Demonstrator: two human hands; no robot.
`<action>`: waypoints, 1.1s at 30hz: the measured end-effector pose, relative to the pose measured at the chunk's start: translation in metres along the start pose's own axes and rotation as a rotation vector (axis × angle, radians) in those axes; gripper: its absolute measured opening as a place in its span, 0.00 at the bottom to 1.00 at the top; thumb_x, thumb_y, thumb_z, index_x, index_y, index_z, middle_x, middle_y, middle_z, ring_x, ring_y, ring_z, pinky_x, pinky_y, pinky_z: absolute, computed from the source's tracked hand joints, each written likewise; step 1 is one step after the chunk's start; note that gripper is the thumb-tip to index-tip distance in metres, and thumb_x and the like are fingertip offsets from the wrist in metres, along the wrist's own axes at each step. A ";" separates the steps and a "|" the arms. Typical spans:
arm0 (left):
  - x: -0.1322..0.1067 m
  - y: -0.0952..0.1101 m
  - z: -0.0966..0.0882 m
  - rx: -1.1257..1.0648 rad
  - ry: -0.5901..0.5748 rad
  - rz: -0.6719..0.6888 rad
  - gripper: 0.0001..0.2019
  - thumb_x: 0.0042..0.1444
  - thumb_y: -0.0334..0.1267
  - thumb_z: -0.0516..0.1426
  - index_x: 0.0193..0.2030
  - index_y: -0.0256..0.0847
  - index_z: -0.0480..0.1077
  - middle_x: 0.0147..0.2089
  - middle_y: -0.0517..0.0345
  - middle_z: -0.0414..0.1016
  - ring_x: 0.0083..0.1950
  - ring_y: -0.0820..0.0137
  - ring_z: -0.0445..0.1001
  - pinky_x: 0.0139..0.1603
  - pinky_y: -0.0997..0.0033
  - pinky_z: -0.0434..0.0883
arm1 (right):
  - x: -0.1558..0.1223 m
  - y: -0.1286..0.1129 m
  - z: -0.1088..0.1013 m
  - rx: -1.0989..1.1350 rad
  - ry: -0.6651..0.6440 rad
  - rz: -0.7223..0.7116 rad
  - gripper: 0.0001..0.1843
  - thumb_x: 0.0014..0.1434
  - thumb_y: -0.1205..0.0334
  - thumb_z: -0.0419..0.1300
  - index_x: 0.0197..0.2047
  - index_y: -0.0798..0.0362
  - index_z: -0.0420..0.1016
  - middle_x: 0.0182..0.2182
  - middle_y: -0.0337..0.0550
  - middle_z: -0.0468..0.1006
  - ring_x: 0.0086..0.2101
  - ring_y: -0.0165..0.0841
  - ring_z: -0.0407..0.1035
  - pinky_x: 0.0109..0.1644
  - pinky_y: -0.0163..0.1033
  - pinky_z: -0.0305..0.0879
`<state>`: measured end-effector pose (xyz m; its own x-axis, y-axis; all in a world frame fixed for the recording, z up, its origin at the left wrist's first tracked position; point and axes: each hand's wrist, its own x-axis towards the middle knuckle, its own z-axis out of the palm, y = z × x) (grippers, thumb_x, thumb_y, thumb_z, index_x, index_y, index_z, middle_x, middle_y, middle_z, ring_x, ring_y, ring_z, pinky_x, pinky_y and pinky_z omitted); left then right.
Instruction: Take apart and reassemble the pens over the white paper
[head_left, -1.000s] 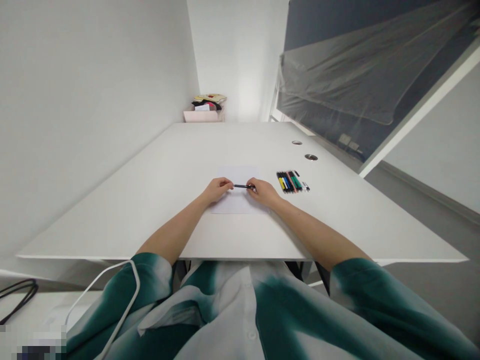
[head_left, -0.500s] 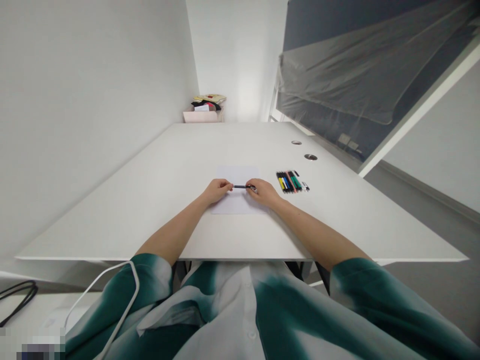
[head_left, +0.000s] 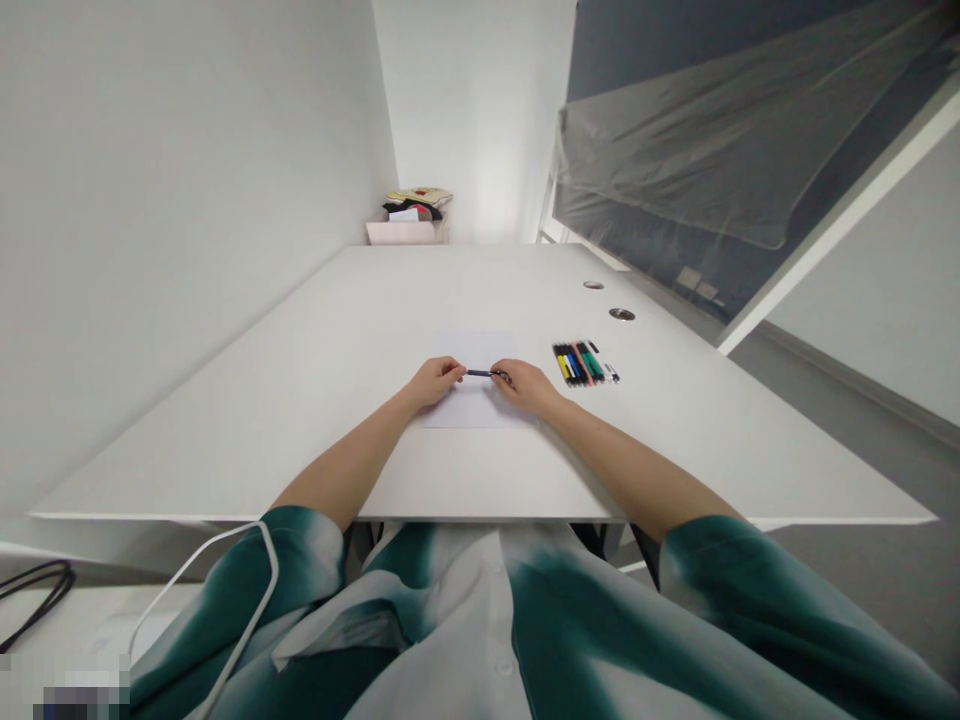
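A pen is sitting between the left hand and right hand over a sheet of paper, with markers lying at 2 o'clock on the desk.

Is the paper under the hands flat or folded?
Spread flat: the white sheet lies on the table, no fold visible, under the left hand and right hand gripping a pen.

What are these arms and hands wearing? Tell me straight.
The left hand and right hand are bare, without gloves; the forearms are uncovered. The wide left sleeve and right sleeve are white with blurred dark teal patches.
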<state>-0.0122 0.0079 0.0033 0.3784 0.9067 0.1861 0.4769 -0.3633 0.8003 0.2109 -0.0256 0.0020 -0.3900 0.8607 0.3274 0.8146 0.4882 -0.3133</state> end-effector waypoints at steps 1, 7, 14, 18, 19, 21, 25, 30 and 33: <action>0.000 0.001 0.001 0.019 0.001 0.000 0.14 0.55 0.48 0.55 0.30 0.38 0.70 0.25 0.60 0.70 0.27 0.71 0.63 0.31 0.70 0.60 | 0.000 0.000 0.001 0.002 0.003 0.000 0.13 0.65 0.62 0.52 0.47 0.54 0.74 0.39 0.47 0.79 0.38 0.36 0.70 0.43 0.38 0.61; -0.003 0.006 0.005 0.137 -0.012 0.033 0.17 0.62 0.48 0.47 0.26 0.42 0.62 0.23 0.61 0.64 0.28 0.68 0.63 0.34 0.67 0.61 | 0.001 0.003 0.004 0.017 0.045 -0.048 0.12 0.63 0.64 0.54 0.47 0.54 0.74 0.41 0.48 0.78 0.41 0.37 0.69 0.46 0.39 0.62; -0.002 0.004 0.005 0.147 -0.004 0.035 0.19 0.62 0.49 0.47 0.24 0.42 0.63 0.21 0.61 0.63 0.29 0.68 0.63 0.33 0.68 0.60 | 0.001 0.003 0.004 0.022 0.066 -0.067 0.12 0.63 0.64 0.54 0.46 0.53 0.75 0.40 0.48 0.78 0.40 0.36 0.70 0.46 0.39 0.62; 0.000 0.002 0.005 0.092 0.007 0.035 0.16 0.60 0.47 0.49 0.27 0.41 0.66 0.25 0.60 0.67 0.30 0.69 0.64 0.34 0.68 0.61 | 0.000 0.003 0.003 0.017 0.066 -0.052 0.12 0.64 0.63 0.53 0.47 0.54 0.75 0.41 0.48 0.79 0.40 0.36 0.70 0.46 0.38 0.62; 0.000 0.001 0.005 0.084 0.006 0.033 0.15 0.59 0.47 0.50 0.28 0.41 0.67 0.25 0.60 0.67 0.29 0.69 0.64 0.33 0.69 0.61 | 0.000 0.002 0.002 0.013 0.062 -0.047 0.12 0.64 0.63 0.53 0.47 0.54 0.75 0.41 0.48 0.79 0.40 0.36 0.70 0.46 0.38 0.62; 0.002 -0.001 0.005 0.074 0.004 0.030 0.14 0.57 0.47 0.52 0.29 0.40 0.68 0.25 0.61 0.67 0.28 0.70 0.63 0.32 0.69 0.60 | 0.001 0.002 0.001 0.001 0.049 -0.034 0.12 0.65 0.63 0.53 0.47 0.54 0.75 0.41 0.48 0.79 0.40 0.36 0.70 0.46 0.38 0.62; 0.002 -0.003 0.003 0.025 0.000 0.025 0.13 0.53 0.48 0.56 0.31 0.39 0.70 0.26 0.61 0.69 0.28 0.71 0.62 0.31 0.70 0.60 | 0.001 0.000 0.000 -0.018 0.030 -0.033 0.12 0.65 0.63 0.52 0.46 0.54 0.76 0.40 0.49 0.79 0.41 0.37 0.70 0.46 0.39 0.61; 0.001 -0.002 0.001 -0.023 -0.005 0.031 0.15 0.50 0.50 0.58 0.34 0.38 0.72 0.29 0.59 0.71 0.30 0.71 0.64 0.33 0.70 0.62 | 0.001 0.002 0.000 0.007 0.047 -0.059 0.11 0.64 0.64 0.53 0.46 0.53 0.75 0.41 0.47 0.78 0.40 0.36 0.70 0.45 0.39 0.62; 0.001 -0.001 0.000 0.013 -0.016 0.039 0.14 0.52 0.49 0.57 0.31 0.39 0.72 0.26 0.60 0.70 0.28 0.71 0.63 0.31 0.70 0.61 | 0.002 0.005 0.001 0.015 0.071 -0.092 0.11 0.64 0.65 0.53 0.46 0.53 0.74 0.41 0.47 0.78 0.40 0.36 0.69 0.46 0.39 0.62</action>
<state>-0.0122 0.0094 0.0033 0.4095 0.8884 0.2074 0.4721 -0.4009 0.7851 0.2138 -0.0218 0.0004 -0.4312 0.7997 0.4178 0.7696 0.5677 -0.2923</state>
